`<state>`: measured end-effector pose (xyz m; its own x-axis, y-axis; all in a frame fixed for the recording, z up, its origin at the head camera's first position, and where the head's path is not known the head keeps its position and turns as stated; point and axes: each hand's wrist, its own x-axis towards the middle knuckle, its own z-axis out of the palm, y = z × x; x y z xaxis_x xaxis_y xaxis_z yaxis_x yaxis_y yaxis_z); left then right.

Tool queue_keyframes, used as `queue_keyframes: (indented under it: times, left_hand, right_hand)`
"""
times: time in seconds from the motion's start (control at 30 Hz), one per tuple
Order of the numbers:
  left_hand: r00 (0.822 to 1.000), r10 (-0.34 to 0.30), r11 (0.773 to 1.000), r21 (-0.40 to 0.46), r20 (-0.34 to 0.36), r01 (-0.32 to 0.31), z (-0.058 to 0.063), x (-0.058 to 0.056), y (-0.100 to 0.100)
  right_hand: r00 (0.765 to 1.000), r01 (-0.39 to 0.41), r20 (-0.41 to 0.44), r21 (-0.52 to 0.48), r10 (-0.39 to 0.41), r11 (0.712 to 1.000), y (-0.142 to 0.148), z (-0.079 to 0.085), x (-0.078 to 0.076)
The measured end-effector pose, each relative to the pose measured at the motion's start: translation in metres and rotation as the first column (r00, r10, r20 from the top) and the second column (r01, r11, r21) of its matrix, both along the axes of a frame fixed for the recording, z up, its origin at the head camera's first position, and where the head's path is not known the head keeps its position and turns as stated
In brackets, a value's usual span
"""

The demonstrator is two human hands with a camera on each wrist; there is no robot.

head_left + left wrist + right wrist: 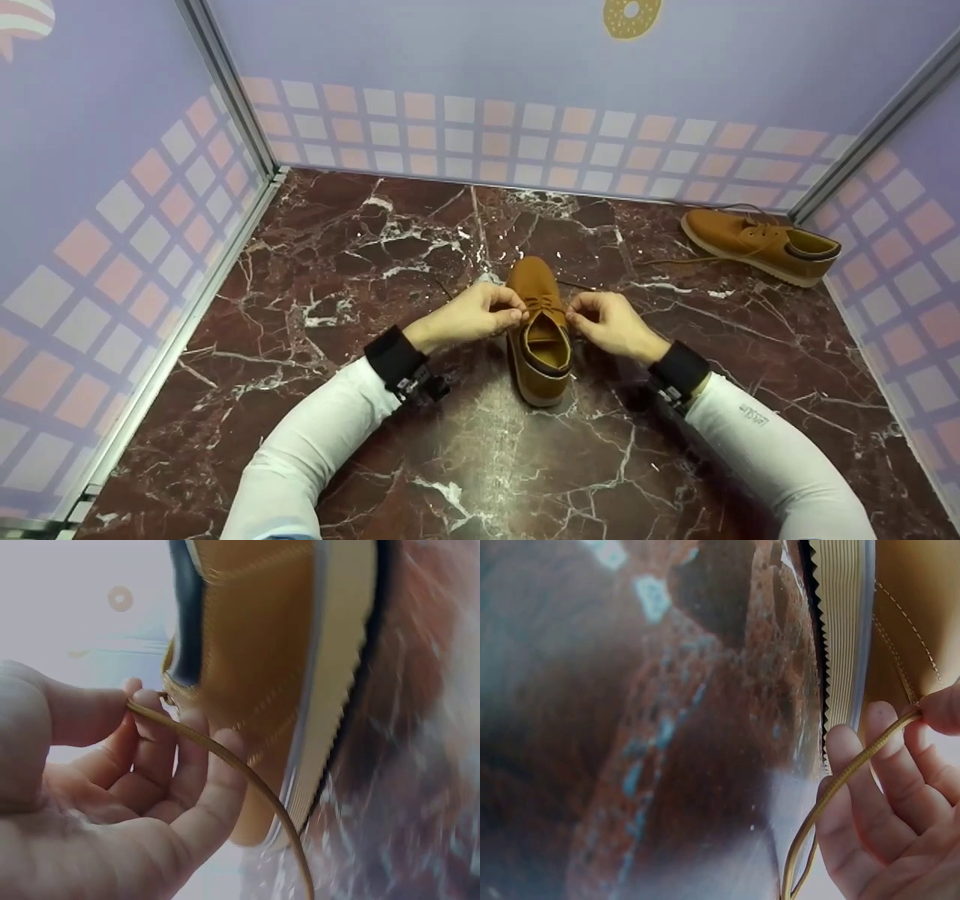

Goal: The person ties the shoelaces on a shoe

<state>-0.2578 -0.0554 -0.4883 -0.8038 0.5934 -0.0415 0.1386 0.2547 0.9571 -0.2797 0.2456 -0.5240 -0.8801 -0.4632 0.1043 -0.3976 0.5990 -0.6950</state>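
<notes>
A tan lace-up shoe (546, 379) stands upright on the marble floor, its toe pointing away from me. At its left side, my left hand (480, 311) pinches a shoelace (259, 784) between thumb and forefinger; the lace trails down past the other fingers in the left wrist view. My right hand (611, 326) is on the opposite side, pinching another length of shoelace (836, 784) between thumb and finger. That length hangs in a curve in the right wrist view. Both hands are close to the shoe's opening, near the top of the lacing.
A second tan shoe (757, 244) lies at the back right near the corner, its laces loose on the floor. Patterned panels, such as the back wall (480, 60), enclose the dark red marble floor (360, 450) at the left, back and right.
</notes>
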Motion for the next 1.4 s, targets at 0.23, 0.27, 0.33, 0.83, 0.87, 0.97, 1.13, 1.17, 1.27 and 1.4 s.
queue_keyframes:
  times: [0.23, 0.27, 0.33, 0.83, 0.87, 0.97, 1.13, 1.17, 1.27, 1.4]
  left_hand:
    - [0.975, 0.014, 0.974, 0.218, 0.222, -0.063, -0.005, -0.008, 0.004]
    - [0.971, 0.033, 0.968, 0.233, 0.238, -0.090, -0.006, -0.009, 0.004]
    - [0.961, 0.076, 0.954, 0.262, 0.267, -0.148, -0.009, -0.011, 0.007]
    - [0.909, 0.293, 0.837, 0.380, 0.295, -0.393, -0.023, -0.013, 0.035]
    - [0.907, 0.307, 0.832, 0.381, 0.287, -0.402, -0.024, -0.013, 0.035]
    - [0.898, 0.351, 0.818, 0.381, 0.265, -0.432, -0.026, -0.015, 0.035]
    - [0.880, 0.394, 0.786, 0.400, 0.264, -0.472, -0.027, -0.016, 0.035]
    - [0.878, 0.397, 0.781, 0.404, 0.268, -0.476, -0.027, -0.016, 0.036]
    - [0.876, 0.394, 0.783, 0.397, 0.278, -0.479, -0.026, -0.016, 0.035]
    - [0.879, 0.381, 0.801, 0.373, 0.287, -0.468, -0.025, -0.015, 0.033]
  right_hand:
    - [1.000, -0.010, 0.015, 0.005, 0.010, 1.000, 0.000, -0.001, 0.000]
    - [1.000, -0.011, 0.020, 0.005, 0.011, 1.000, 0.000, -0.001, 0.000]
    - [1.000, -0.016, 0.025, 0.001, 0.016, 1.000, 0.001, -0.001, -0.001]
    - [0.995, -0.050, 0.086, -0.045, 0.054, 0.998, -0.001, -0.001, 0.003]
    - [0.994, -0.062, 0.086, -0.044, 0.066, 0.997, -0.002, -0.001, 0.004]
    - [0.990, -0.097, 0.099, -0.056, 0.102, 0.994, -0.005, 0.000, 0.005]
    - [0.981, -0.137, 0.130, -0.073, 0.145, 0.988, -0.009, 0.000, 0.008]
    - [0.979, -0.143, 0.137, -0.078, 0.153, 0.987, -0.010, 0.000, 0.009]
    - [0.974, -0.162, 0.149, -0.087, 0.173, 0.983, -0.011, 0.001, 0.010]
    - [0.967, -0.180, 0.166, -0.104, 0.195, 0.978, -0.011, 0.003, 0.010]
